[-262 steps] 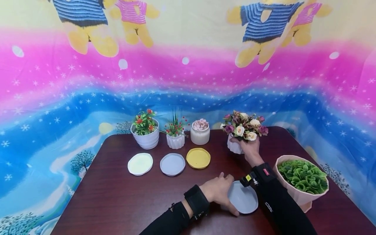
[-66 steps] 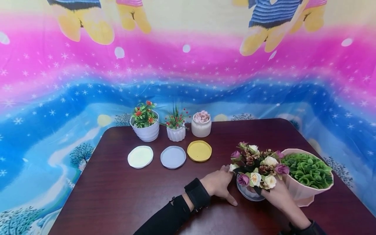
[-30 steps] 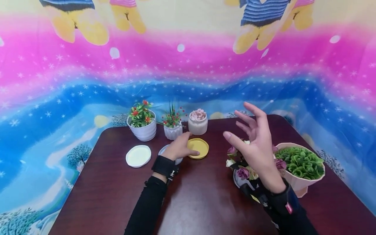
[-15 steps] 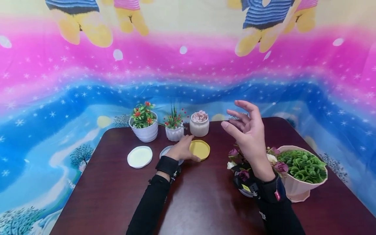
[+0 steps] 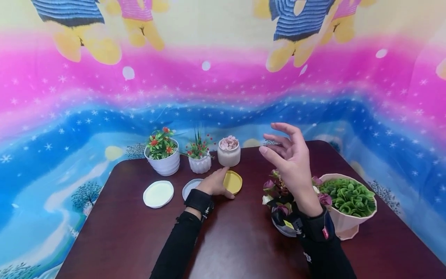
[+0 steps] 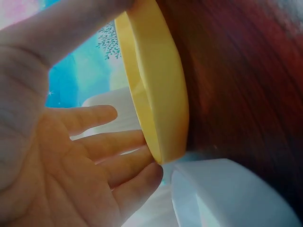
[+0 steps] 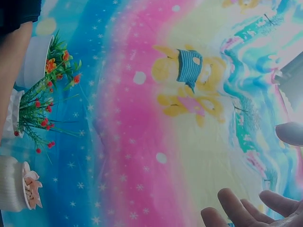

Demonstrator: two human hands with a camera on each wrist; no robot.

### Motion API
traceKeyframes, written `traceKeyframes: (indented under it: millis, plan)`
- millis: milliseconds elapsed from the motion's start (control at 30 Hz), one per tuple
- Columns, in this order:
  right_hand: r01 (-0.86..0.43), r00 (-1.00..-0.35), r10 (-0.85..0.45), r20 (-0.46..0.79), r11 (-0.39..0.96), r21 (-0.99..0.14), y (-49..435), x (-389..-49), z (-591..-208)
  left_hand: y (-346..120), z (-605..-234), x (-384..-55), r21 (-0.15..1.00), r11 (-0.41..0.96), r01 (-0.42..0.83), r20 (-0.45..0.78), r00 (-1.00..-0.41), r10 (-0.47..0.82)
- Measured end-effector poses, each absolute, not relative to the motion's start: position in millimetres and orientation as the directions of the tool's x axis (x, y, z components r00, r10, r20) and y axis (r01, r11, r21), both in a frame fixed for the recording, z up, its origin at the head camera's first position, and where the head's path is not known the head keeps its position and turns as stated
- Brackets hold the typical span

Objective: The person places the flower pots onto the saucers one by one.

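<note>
My left hand (image 5: pixel 214 183) is at the left side of a shallow yellow saucer (image 5: pixel 233 182), thumb on the near edge and fingers by the far edge. In the left wrist view the thumb meets the yellow saucer (image 6: pixel 165 90) at the top and fingertips reach its lower rim. The grey-blue saucer (image 5: pixel 189 189) lies partly hidden under my left wrist. Raised with spread, loosely bent fingers, my right hand (image 5: pixel 292 166) holds nothing. Behind and below it, a pot of purple and cream roses (image 5: pixel 269 185) stands on a grey saucer (image 5: pixel 283 229), largely covered by the forearm.
A white saucer (image 5: pixel 158 194) lies at left. Along the back stand a white pot with orange-red flowers (image 5: pixel 163 161), a small ribbed pot with red berries (image 5: pixel 200 164) and a cream pot of pink petals (image 5: pixel 229 155). A pink planter (image 5: pixel 348 221) with green leaves stands right.
The rose pot came forward from the back onto the grey saucer and was let go. My right hand rose; my left hand moved from that saucer to the yellow one.
</note>
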State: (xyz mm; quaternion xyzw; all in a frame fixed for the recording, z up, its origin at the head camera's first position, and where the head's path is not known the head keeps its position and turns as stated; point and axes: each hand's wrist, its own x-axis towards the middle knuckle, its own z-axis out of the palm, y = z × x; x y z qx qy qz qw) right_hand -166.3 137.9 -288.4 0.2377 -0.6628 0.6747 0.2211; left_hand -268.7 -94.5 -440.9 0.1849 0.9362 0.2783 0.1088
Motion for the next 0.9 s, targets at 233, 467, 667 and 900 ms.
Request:
traceKeyframes:
  millis: [233,467,667,900]
  plan:
    - [-0.61,-0.791,-0.03,0.611,-0.023,-0.792,137.8,-167.6,-289.2,-94.8,-446.1,-271.5,0.555,0.784,0.279,-0.105,-0.911,0.399]
    - [-0.593,-0.803,-0.051,0.593,-0.013,-0.805,136.3,-168.9,-289.7,-96.2,-471.6,-288.1,0.502,0.802,0.324,-0.053,-0.914,0.402]
    - [-0.59,-0.807,-0.06,0.588,0.011,-0.808,137.4,-169.3,-289.7,-90.6,-450.7,-271.8,0.526,0.786,0.325,-0.046,-0.912,0.408]
    - [-0.601,-0.798,-0.04,0.601,-0.002,-0.799,138.5,-169.6,-289.5,-85.8,-427.8,-242.3,0.482,0.754,0.445,0.013,-0.865,0.502]
